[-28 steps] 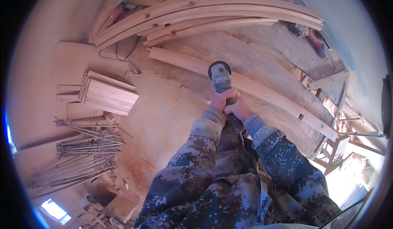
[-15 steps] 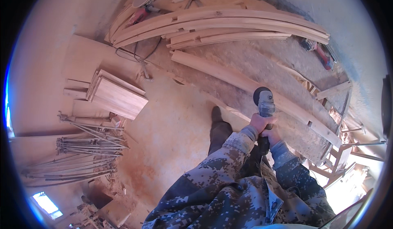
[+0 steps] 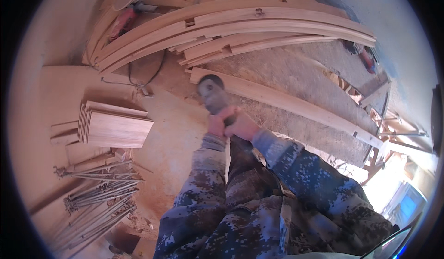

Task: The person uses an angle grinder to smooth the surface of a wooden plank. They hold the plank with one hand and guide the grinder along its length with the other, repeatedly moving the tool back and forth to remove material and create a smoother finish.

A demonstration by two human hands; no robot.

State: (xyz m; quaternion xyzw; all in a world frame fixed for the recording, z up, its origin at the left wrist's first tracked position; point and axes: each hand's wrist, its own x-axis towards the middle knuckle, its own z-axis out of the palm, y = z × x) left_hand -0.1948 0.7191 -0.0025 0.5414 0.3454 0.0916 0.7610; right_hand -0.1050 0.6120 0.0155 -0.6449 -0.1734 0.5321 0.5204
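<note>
Here both hands close around the grey body of an angle grinder [image 3: 213, 97], held out in front of the person over the dusty floor [image 3: 175, 134]. The left hand [image 3: 217, 124] wraps the tool's handle from the left, fingers curled tight around it, and the right hand [image 3: 240, 125] clasps it from the right, pressed against the left so that the two touch. The grinder's round head points away from the person, toward the near end of a long pale plank [image 3: 286, 104] that runs from the middle of the scene off to the far right; the tool is blurred, so whether its disc touches the plank cannot be told. Both forearms wear camouflage sleeves [image 3: 296, 166] and come in from the lower edge. Farther off, a stack of long curved wooden boards [image 3: 240, 25] arcs across the top of the view, several with small notches cut in them. To the left lies a neat pile of short flat boards [image 3: 115, 128], and nearer, at the lower left, a heap of thin metal rods [image 3: 97, 192] spreads over the floor. A red power tool [image 3: 122, 22] sits at the far left behind the curved boards, with a dark cable [image 3: 138, 81] trailing on the floor near it. At the right edge stands a wooden frame of crossed slats [image 3: 384, 134].
</note>
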